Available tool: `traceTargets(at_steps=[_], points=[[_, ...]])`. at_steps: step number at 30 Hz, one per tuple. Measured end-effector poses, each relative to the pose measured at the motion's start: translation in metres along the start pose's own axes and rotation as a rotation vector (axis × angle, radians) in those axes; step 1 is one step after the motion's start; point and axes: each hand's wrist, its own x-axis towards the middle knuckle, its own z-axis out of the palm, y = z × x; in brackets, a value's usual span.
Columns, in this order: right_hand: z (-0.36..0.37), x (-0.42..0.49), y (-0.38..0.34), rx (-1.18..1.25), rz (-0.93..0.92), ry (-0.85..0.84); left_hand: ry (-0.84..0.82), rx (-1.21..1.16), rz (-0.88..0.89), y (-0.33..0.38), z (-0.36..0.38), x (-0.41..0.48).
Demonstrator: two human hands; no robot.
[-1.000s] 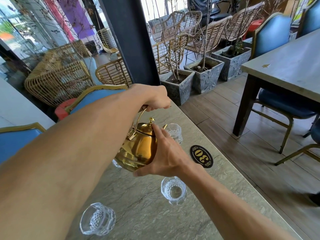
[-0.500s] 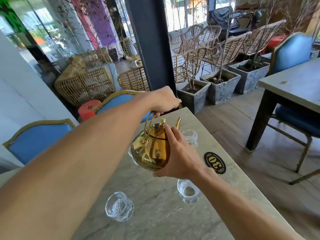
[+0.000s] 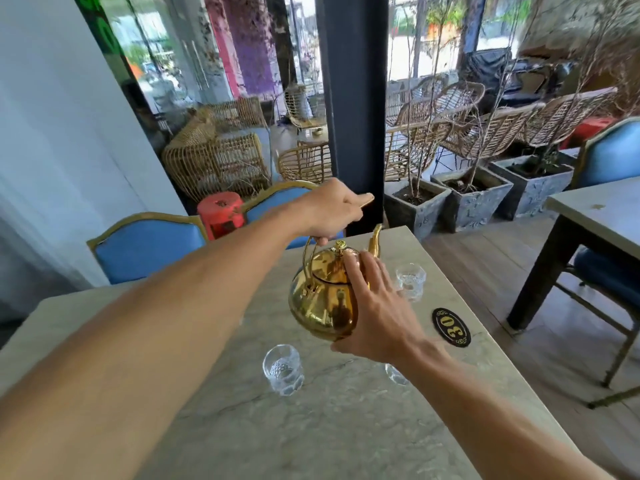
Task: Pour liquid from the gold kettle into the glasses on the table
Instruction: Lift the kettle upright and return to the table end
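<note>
The left grip (image 3: pixel 332 211) is curled tight round the kettle's hoop handle (image 3: pixel 307 258), fist on top, so the kettle (image 3: pixel 320 303) hangs from it. The right grip (image 3: pixel 377 306) isn't wrapped round anything. Its fingers are straight and spread, with the palm flat against the kettle's right side and the fingertips (image 3: pixel 351 263) up on the lid, just beside the knob (image 3: pixel 340 245). The kettle is pretty much upright and looks to be held clear over the middle of the bench (image 3: pixel 311 427), with its spout (image 3: pixel 375 237) pointing up and away from the person.

There are three glasses around it. The far glass (image 3: pixel 410 280) stands just right of the right grip's fingers, the near glass (image 3: pixel 283 368) sits nearer the person and a bit left of the kettle, and the third glass (image 3: pixel 394 374) is mostly hidden under the right wrist. A black oval plate (image 3: pixel 451 327) reading 30 lies near the bench's right edge. Blue chairs (image 3: pixel 149 244) line the far side, with a red stool (image 3: pixel 221 213) behind them.
</note>
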Motion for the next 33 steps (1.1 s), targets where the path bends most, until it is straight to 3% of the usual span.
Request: traceTargets(at_steps=[15, 25, 33], points=[[0.009, -0.073, -0.190, -0.075, -0.202, -0.028, 0.289, -0.043, 0.005, -0.058, -0.062, -0.251], [0.058, -0.123, -0.321, 0.033, -0.409, -0.132, 0.451, -0.036, -0.185, -0.131, -0.081, -0.412], [0.095, -0.133, -0.382, 0.111, -0.567, -0.233, 0.584, -0.048, -0.350, -0.166, -0.086, -0.490]])
